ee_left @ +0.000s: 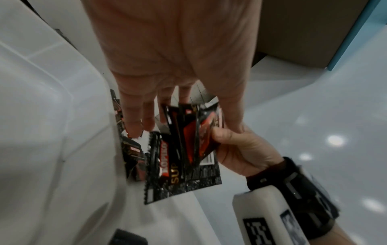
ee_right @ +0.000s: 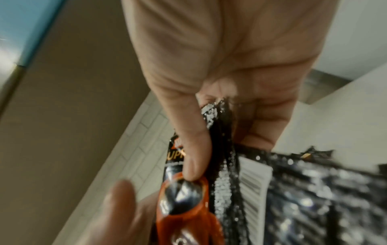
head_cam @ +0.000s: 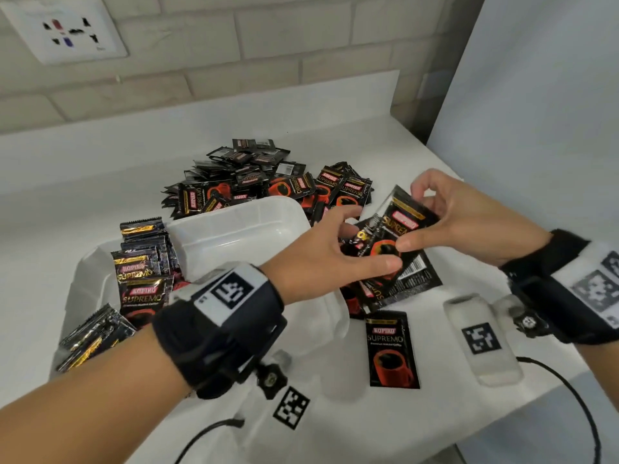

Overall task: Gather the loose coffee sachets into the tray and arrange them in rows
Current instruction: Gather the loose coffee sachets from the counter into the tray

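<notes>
**Operator:** Right hand (head_cam: 469,216) pinches a small bundle of sachets (head_cam: 398,229): thumb on the printed face, fingers curled over the top edge. State of the other hand?

**Checker:** Left hand (head_cam: 321,259) is on the same bundle from the tray side. Thumb lies along the lower face. Left wrist view shows its fingers (ee_left: 146,114) nearly straight beside the sachet edges. Whether it truly grips or only steadies them, cannot tell.

**Operator:** Location of the bundle relative to the tray (head_cam: 234,222)?

**Checker:** Held above the counter (head_cam: 469,390), just beside the tray's right wall. Long axis runs from upper right to lower left, tilted, lower end toward the person. More sachets lie flat directly beneath it.

**Operator:** Controlling relation for the coming move?

**Checker:** Tray lies to the left of the grip. Filled rows (head_cam: 140,272) stand at the tray's left end; the bare part is nearer the bundle. Left hand sits between bundle and tray, so it is judged the better hand to carry across.

**Operator:** Remaining stock?

**Checker:** Large loose pile (head_cam: 264,179) behind the tray, and one single sachet (head_cam: 392,349) flat on the counter near the person. Task judged well short of complete.
</notes>
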